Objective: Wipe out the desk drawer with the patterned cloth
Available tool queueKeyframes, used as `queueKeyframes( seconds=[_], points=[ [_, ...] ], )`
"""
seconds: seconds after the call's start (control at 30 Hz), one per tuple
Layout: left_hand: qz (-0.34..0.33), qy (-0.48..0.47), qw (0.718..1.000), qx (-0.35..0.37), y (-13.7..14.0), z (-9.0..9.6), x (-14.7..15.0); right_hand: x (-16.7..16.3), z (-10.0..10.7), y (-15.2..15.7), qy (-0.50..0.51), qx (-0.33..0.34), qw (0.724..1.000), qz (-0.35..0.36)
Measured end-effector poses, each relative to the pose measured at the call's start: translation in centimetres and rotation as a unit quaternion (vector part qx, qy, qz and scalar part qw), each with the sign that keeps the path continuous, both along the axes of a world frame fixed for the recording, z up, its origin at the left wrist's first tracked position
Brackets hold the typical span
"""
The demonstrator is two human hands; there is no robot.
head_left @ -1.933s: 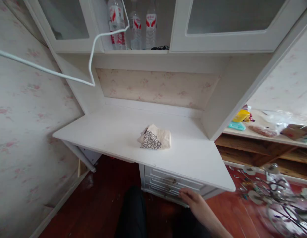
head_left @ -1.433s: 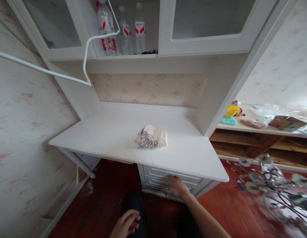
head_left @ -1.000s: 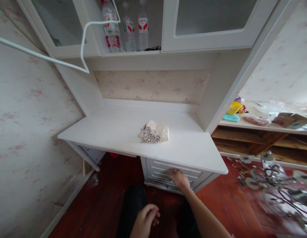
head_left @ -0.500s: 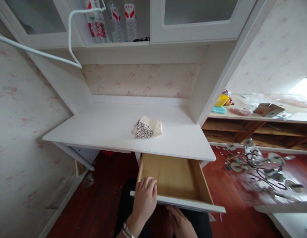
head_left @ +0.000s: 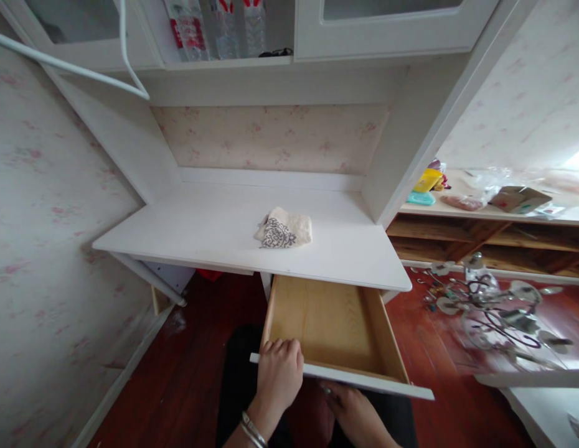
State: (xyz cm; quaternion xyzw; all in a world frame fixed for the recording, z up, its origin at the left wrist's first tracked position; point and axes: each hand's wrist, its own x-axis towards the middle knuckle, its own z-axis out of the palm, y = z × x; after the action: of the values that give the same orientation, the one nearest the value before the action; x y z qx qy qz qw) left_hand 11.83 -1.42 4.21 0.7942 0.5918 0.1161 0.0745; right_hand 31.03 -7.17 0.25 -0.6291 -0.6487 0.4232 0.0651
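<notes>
While left hand (head_left: 279,375) grips its front, drawer (head_left: 324,323) juts toward person.

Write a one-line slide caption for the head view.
Both hands, left hand and right hand, grip the open empty drawer beneath a white desk bearing a folded cloth.

Single head-worn view, looking forward and steeply down from close above the pulled-out pale wooden drawer (head_left: 329,323) at lower centre; white desk top (head_left: 215,233) across mid-frame, glass-fronted white cabinet (head_left: 392,25) cut off along the top edge, red wooden floor (head_left: 196,367) below.
</notes>
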Motion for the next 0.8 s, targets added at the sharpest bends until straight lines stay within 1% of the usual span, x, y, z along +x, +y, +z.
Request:
queueKeyframes(
  seconds=[0.1,0.2,0.3,0.4,0.57,0.7,0.8],
  points=[
    [-0.001,0.012,1.000,-0.008,0.0,0.1,0.2,-0.1,-0.1,-0.2,-0.022,0.003,1.000,-0.006],
    [-0.009,0.020,1.000,-0.020,0.0,0.5,0.3,-0.7,-0.2,-0.9,-0.044,0.024,0.998,-0.028],
    [-0.010,0.022,0.999,-0.025,-0.3,1.0,0.2,-1.2,-0.1,-1.6,-0.044,0.039,0.997,-0.048],
    [-0.014,0.022,0.999,-0.025,-0.9,1.3,0.1,-1.4,0.2,-2.0,-0.033,0.041,0.998,-0.045],
    [-0.013,0.024,0.999,-0.031,-2.3,1.2,-0.1,-2.0,0.4,-3.1,-0.026,0.042,0.998,-0.033],
    [-0.010,0.026,0.998,-0.048,-3.0,1.1,-0.3,-3.2,-0.7,-4.8,-0.046,0.019,0.998,-0.040],
    [-0.015,0.020,0.998,-0.063,-3.3,0.9,-0.5,-3.5,-2.5,-5.6,-0.088,-0.026,0.996,-0.005]
  ],
)
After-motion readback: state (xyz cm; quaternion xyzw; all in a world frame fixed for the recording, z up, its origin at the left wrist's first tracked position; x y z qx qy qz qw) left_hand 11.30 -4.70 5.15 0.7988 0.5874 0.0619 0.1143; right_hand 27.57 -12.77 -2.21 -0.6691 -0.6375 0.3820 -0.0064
